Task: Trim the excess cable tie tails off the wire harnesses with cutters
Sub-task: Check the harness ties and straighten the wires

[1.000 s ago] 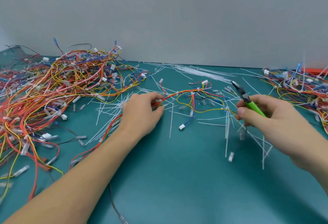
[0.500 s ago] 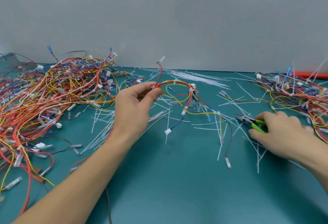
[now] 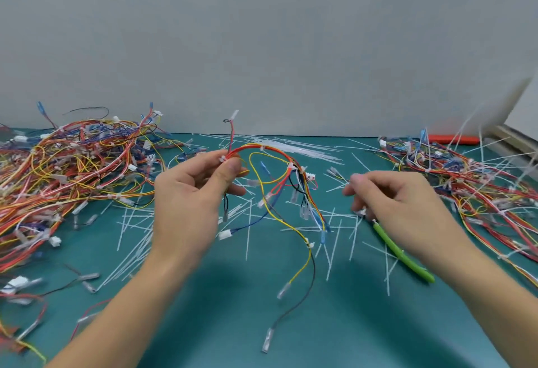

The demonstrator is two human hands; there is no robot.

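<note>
Head view: left hand (image 3: 189, 198) pinches a wire harness (image 3: 279, 181) at a white tie, holding it raised above the green surface (image 3: 233, 324). Right hand (image 3: 396, 201), fingers loosely curled, appears empty, though blurred. Green-handled cutters (image 3: 403, 254) lie on the surface under it. Cut tie tails (image 3: 247, 236) lie scattered beneath.

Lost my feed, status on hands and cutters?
Left hand pinches the multicoloured wire harness, raised. Right hand empty, above the green-handled cutters lying on the teal mat. Cut white tie tails scattered underneath.
</note>
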